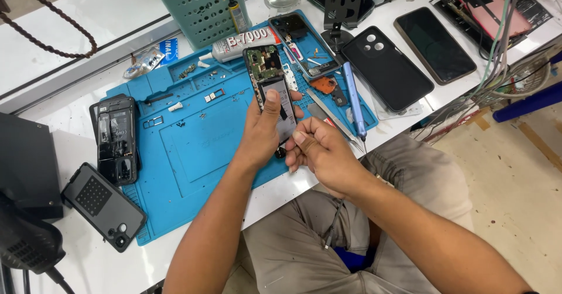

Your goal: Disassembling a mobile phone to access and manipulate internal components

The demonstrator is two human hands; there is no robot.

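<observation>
My left hand [261,131] grips an opened phone [268,77] with its back off, circuit board and battery showing, thumb laid across the battery. It is held upright above the blue repair mat [193,142]. My right hand [319,150] is closed at the phone's lower end, fingertips pinching a small dark part [281,152]; what the part is I cannot make out.
On the mat lie a glue tube [243,43], a second open phone frame [304,45], a blue screwdriver [355,99], tweezers [328,115] and loose screws. Another dismantled phone [117,139] and a grey back cover [104,205] sit left. A black case [386,68], a dark phone [434,45], a green basket [202,7] and cables [497,65] lie behind and right.
</observation>
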